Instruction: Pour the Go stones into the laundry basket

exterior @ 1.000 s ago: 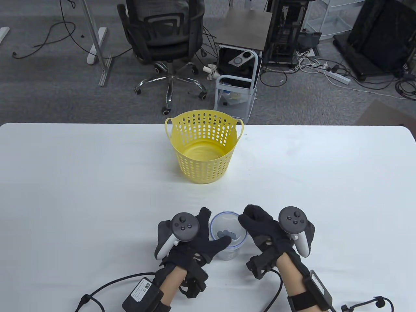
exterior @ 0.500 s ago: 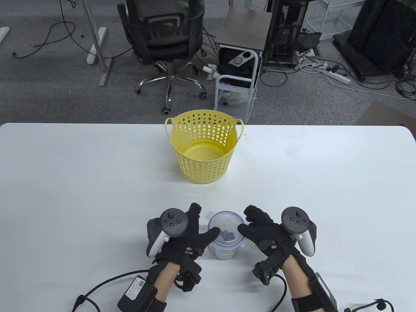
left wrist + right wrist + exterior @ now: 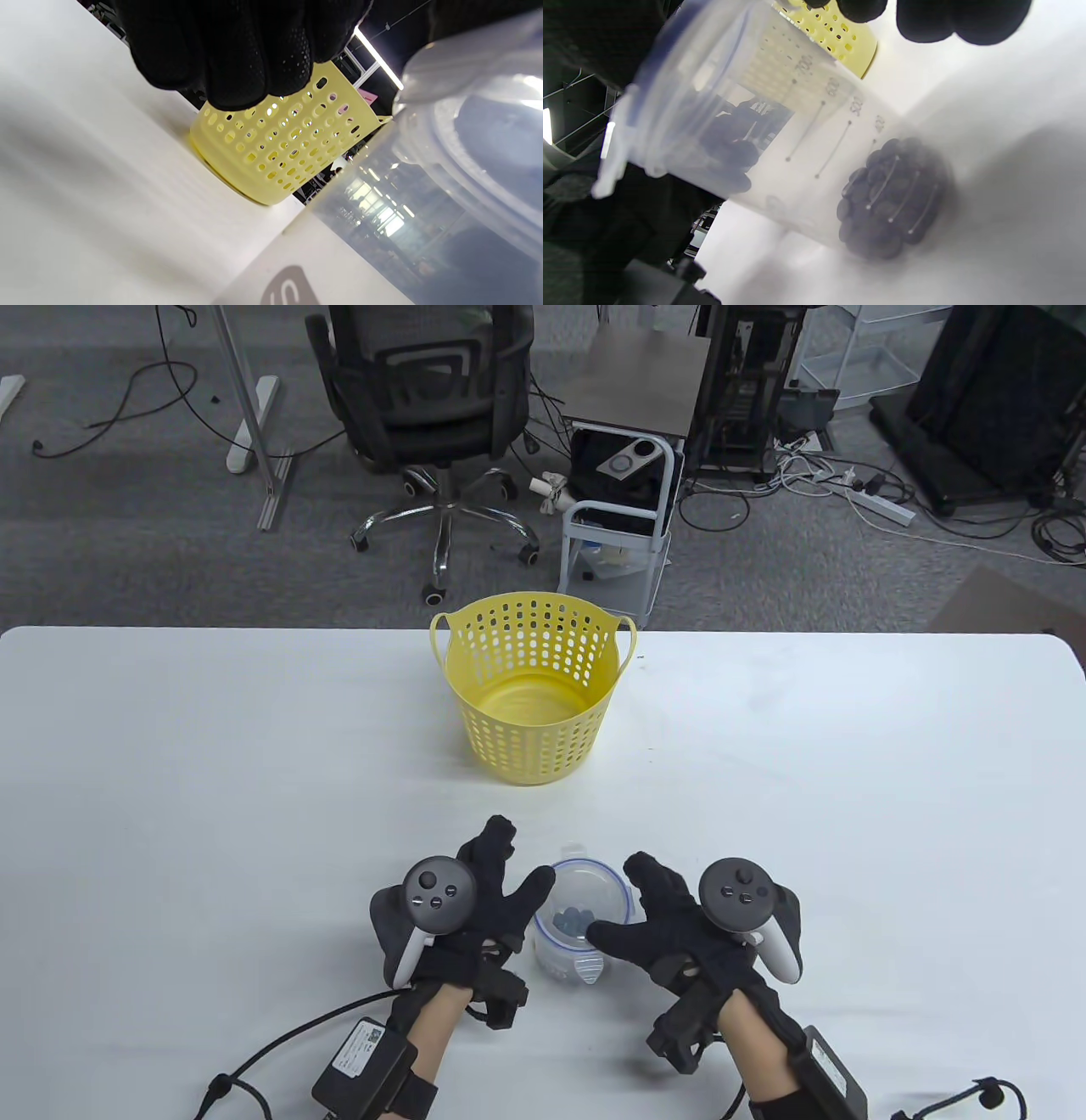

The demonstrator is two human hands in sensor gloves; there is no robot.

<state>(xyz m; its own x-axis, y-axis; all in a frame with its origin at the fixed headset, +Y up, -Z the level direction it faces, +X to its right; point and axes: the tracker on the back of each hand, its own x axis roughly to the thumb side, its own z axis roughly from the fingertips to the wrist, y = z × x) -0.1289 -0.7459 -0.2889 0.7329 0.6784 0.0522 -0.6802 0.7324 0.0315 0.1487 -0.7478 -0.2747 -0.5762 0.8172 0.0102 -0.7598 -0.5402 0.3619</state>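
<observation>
A yellow perforated laundry basket [image 3: 530,704] stands upright and empty at the table's middle back. A clear plastic container [image 3: 581,950] with a blue rim stands near the front edge, with dark Go stones [image 3: 570,916] at its bottom. My left hand [image 3: 522,857] is on its left, fingers spread, thumb against the rim. My right hand [image 3: 624,903] is on its right, thumb across the front rim, fingers spread. The right wrist view shows the container [image 3: 780,127], the stones [image 3: 891,199] and my fingertips [image 3: 958,17] apart from its wall. The left wrist view shows the basket [image 3: 280,144].
The white table [image 3: 254,780] stretches wide on both sides between the container and the basket. Cables and a battery pack [image 3: 365,1056] lie at the front edge by my left wrist. An office chair [image 3: 433,415] and a small cart [image 3: 619,517] stand beyond the table.
Both hands moved a little left and nearer. The container shifted slightly left and turned, so its lid flaps now point front and back. My right thumb now lies across its front rim.
</observation>
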